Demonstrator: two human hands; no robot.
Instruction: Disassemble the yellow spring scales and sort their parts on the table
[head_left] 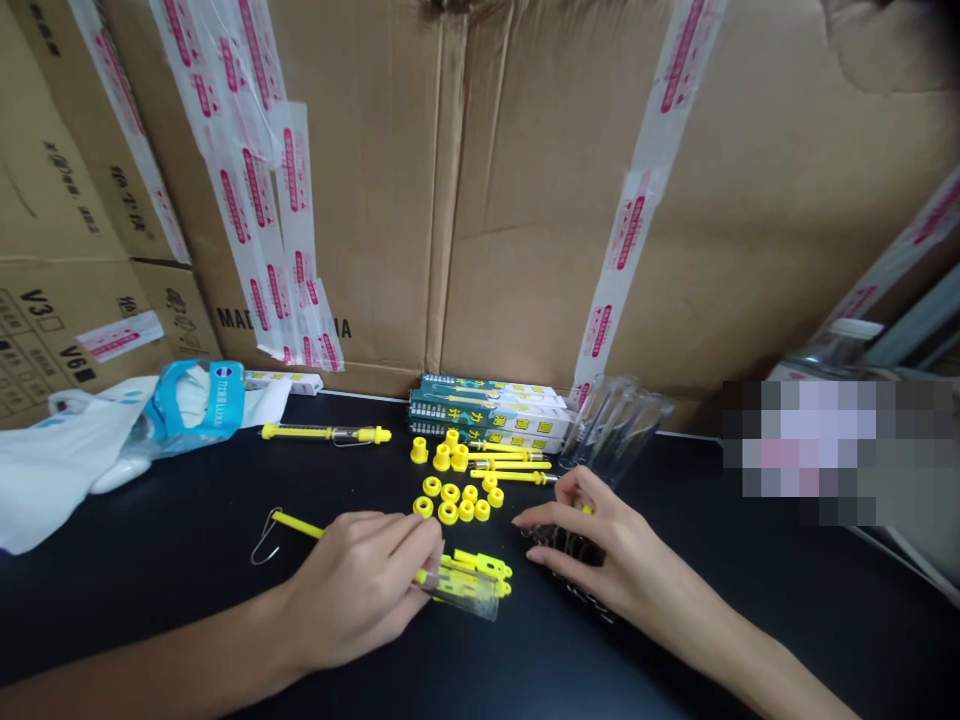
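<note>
In the head view, we find the left hand (360, 590) closed narrowly around a yellow plastic rod (300, 527), apparently to steady it; its wire hook (264, 537) trails on the far side, and its other end meets a clear plastic tube (469, 592). The right hand (592, 540) curves its fingers over dark coiled springs (562, 547); we cannot tell whether they grip. Both hands work in front of the stacked boxes (487, 405), with yellow rings (448, 500) grouped just before the stack, seemingly for easy reach, and clear tubes (615, 425) standing at its right.

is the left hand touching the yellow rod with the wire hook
Touching. The head view shows the left hand closed over the yellow rod, with the rod's hooked end sticking out past the hand.
</note>
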